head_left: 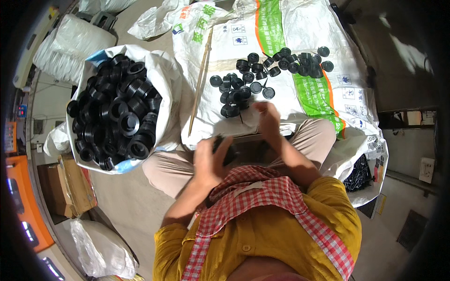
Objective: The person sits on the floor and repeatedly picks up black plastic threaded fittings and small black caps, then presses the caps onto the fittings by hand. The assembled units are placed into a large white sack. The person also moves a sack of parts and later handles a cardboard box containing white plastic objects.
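My left hand [207, 161] is closed round a dark black plastic part [224, 149] above my lap; shadow hides its exact shape. Just short of a loose pile of black plastic caps [241, 93] is my right hand [269, 119], its fingers bent and smeared by motion. Whether it holds anything does not show. More black caps [304, 63] lie scattered farther off to the right on a white woven sack [225, 61] spread flat. To my left stands a white sack [168, 79] filled with black threaded plastic rings [129, 122].
A thin wooden stick [200, 82] lies lengthwise on the spread sack. By my right knee, an open white bag [337, 161] holds small black pieces [359, 174]. A cardboard box [75, 185] and a clear plastic bag [103, 248] are at the left.
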Demonstrator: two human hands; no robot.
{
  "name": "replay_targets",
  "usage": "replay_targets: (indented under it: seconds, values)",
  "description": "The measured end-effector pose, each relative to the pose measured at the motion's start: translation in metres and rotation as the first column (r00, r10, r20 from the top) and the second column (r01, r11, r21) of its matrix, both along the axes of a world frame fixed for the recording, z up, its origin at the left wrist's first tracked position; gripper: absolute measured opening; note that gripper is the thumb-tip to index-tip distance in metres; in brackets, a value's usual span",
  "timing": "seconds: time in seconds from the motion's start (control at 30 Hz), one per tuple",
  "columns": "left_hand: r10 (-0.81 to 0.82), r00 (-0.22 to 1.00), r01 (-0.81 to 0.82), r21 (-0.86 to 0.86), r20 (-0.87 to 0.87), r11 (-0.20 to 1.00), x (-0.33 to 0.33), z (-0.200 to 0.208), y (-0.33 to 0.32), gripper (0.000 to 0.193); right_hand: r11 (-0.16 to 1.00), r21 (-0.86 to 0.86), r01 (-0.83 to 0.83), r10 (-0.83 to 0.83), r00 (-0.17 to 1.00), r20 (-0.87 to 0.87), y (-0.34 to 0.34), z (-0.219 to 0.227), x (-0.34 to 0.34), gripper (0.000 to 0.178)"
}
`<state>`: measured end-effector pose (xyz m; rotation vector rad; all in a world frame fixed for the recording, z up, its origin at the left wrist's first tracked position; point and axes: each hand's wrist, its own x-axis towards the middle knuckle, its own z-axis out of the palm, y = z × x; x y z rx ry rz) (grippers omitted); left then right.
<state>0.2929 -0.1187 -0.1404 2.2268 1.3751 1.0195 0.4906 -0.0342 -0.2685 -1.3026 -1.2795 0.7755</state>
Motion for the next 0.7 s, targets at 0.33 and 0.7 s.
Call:
replay_targets:
  seconds: [0.33,0.7]
  values:
    - [0.732,0.551,-0.646,0.352,-0.400,0.678,-0.248,0.134,0.122,0.059,0.639,-0.610,0.469,-0.007,0.796,0.605,0.128,-0.148,0.086,0.031]
    - [0.035,0.980,-0.026,0.051,-0.195,0.998,-0.047,0.099,0.092,0.037,0.430,-0.860,0.274,-0.136,0.962,0.238,0.115,-0.309,0.101,0.029]
